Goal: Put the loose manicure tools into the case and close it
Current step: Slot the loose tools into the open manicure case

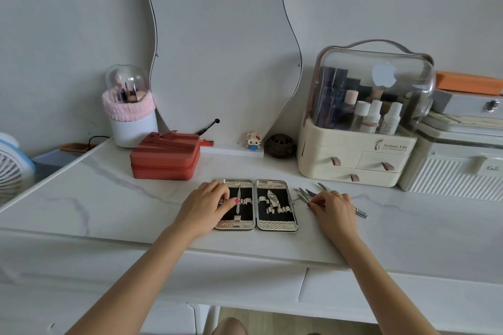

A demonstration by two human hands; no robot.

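A silver manicure case lies open flat on the white marble table, with black lining and metal loops. A thin pointed tool sits in its left half and a nail clipper in its right half. My left hand rests on the left half, fingers curled over a small metal piece at the loops. Several loose steel tools lie fanned out just right of the case. My right hand lies over them, fingertips pinching one at its near end. Another tool's end sticks out from under that hand.
A red zipped case stands behind the manicure case to the left. A cream cosmetics organiser with drawers is at the back right, beside white boxes. A brush holder, a wavy mirror, and a fan at the left edge.
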